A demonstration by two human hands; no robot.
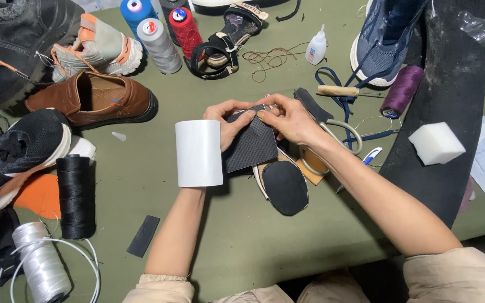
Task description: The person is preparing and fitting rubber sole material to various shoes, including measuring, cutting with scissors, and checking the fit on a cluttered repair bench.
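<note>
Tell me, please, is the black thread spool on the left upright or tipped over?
Tipped over: the black thread spool lies lengthwise on the green table.

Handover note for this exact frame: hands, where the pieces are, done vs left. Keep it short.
Left hand: holds the dark mesh fabric piece at its top edge, behind a white roll.
Right hand: fingertips pinch the same top edge.
Under the fabric: a black insole. Scissors lie by the right wrist, glue bottle further up the table.
Done: fabric in hand. Left: cannot tell from this view.
</note>
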